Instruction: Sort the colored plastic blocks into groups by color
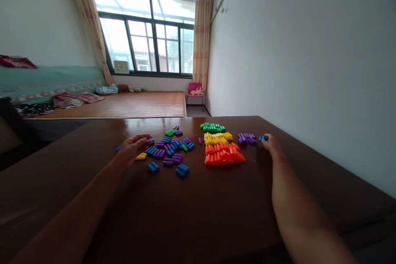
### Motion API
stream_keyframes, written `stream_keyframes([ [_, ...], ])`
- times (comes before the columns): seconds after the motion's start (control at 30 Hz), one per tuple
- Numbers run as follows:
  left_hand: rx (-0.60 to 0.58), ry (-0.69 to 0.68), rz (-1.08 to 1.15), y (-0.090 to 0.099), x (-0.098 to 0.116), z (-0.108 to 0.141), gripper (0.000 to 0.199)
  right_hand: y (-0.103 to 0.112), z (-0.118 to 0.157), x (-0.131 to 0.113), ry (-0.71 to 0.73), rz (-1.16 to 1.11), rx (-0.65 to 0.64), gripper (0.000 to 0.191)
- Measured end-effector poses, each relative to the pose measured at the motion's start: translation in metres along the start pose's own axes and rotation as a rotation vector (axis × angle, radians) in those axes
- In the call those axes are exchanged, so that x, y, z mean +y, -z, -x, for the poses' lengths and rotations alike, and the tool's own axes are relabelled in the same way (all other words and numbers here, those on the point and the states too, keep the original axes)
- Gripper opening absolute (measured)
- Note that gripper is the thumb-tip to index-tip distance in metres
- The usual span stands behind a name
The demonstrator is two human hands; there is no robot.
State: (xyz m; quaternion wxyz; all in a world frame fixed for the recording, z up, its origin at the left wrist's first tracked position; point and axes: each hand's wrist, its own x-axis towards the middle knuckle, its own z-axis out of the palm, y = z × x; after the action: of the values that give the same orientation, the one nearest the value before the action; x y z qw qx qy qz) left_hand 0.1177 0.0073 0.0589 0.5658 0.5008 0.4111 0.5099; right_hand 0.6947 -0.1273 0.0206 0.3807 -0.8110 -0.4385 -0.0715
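Observation:
My left hand is closed on a blue piece at the left of a mixed scatter of blue, purple, green and yellow pieces. A yellow piece lies just below its fingers. At the right, my right hand pinches a small blue piece, beside a group of purple pieces. Between the hands lie rows of green pieces, yellow pieces and orange-red pieces. A single purple piece lies between the scatter and the rows.
The dark brown table spans the foreground. Beyond it are a low bed with cloths, a pink chair holding a soft toy, and a window with curtains. A white wall runs along the right.

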Motion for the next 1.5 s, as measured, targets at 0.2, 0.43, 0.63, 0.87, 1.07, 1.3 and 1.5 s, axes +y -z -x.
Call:
stream_keyframes([
  [0.2,-0.003,0.005,-0.014,0.004,-0.003,-0.002,0.031,-0.026,-0.011,0.018,-0.042,0.081,-0.033,0.027],
  [0.43,-0.019,-0.001,-0.032,0.009,-0.009,-0.006,0.036,-0.025,-0.016,0.019,-0.129,0.075,-0.13,0.039],
  [0.63,0.001,-0.06,-0.042,0.013,-0.014,-0.01,0.039,-0.008,-0.007,-0.037,0.073,-0.319,-0.013,0.054],
  [0.87,0.031,-0.061,-0.091,0.006,-0.01,0.0,0.036,0.014,0.038,-0.154,0.471,-0.438,-0.479,0.052],
  [1.07,0.039,-0.082,-0.143,0.009,-0.013,-0.002,0.034,0.006,0.095,-0.205,0.859,-0.138,-1.079,0.038],
  [1.3,0.044,-0.111,-0.167,0.015,-0.015,-0.009,0.037,0.012,0.06,-0.173,0.634,-0.251,-0.805,0.04],
  [1.5,0.121,-0.15,-0.195,0.022,-0.017,-0.011,0.035,0.022,-0.002,-0.065,-0.051,-0.339,-0.114,0.052],
])
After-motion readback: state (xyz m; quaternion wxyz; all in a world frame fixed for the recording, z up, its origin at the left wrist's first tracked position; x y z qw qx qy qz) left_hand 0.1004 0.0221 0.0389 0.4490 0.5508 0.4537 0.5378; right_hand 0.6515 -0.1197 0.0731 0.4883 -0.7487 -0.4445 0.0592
